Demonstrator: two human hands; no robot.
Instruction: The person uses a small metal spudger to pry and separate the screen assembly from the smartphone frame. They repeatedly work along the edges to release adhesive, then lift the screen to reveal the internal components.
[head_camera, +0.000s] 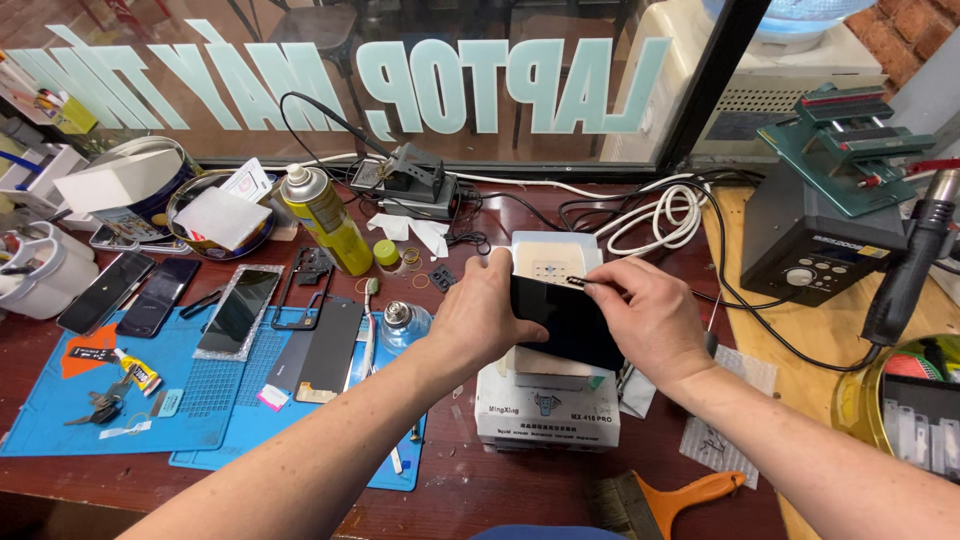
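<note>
At frame centre my left hand (485, 320) grips the black phone screen (568, 322); my right hand (650, 318) pinches a thin tool (583, 283) at its top edge (prying stage, I judge); next needs gentle leverage.

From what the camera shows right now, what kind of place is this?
Most likely a phone repair workbench in a small shop. The left hand and right hand hold a dark phone screen, loose phones lie on a blue work mat, and a hot-air rework station stands at the right.
</note>
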